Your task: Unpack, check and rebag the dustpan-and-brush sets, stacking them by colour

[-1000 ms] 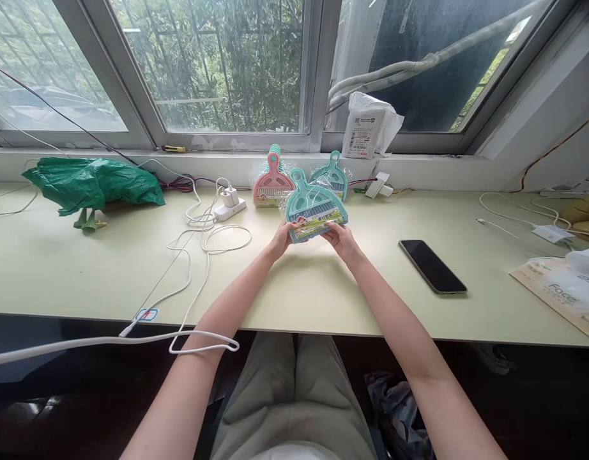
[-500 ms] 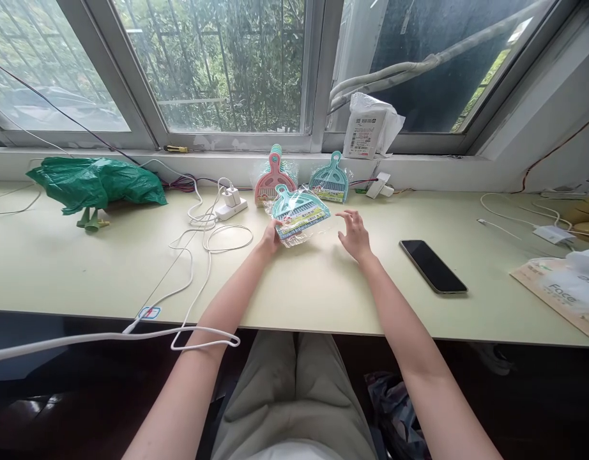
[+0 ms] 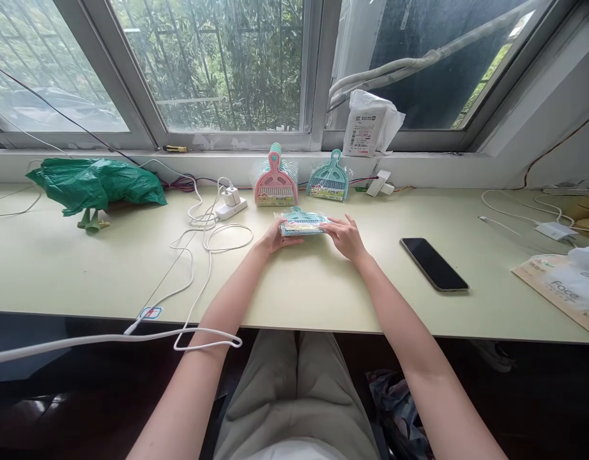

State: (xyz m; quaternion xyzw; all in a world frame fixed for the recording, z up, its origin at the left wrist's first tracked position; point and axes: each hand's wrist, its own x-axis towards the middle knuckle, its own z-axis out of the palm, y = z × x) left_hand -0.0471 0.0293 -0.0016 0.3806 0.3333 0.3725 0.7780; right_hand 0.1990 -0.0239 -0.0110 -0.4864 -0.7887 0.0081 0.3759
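Note:
A teal mini dustpan and brush set (image 3: 304, 223) in clear wrap is held between my two hands, tipped back so it looks flattened from here. My left hand (image 3: 275, 236) grips its left end, with the fingers reaching under the lower edge. At the right end, my right hand (image 3: 345, 236) has its fingers closed on the wrapper. Just behind stand a stack of wrapped dustpan sets with a pink one (image 3: 276, 182) in front, and a separate teal dustpan set (image 3: 329, 181) leaning against the wall.
White cables and a power strip (image 3: 231, 209) lie left of my hands. Farther left is a green plastic bag (image 3: 100, 184). A black phone (image 3: 433, 264) and a tissue pack (image 3: 560, 287) are to the right. A wrapped paper pack (image 3: 371, 124) sits on the sill.
My right hand has moved left and taken hold of the dustpan set's right end. The set has come down and tilted back, uncovering the pink dustpan behind.

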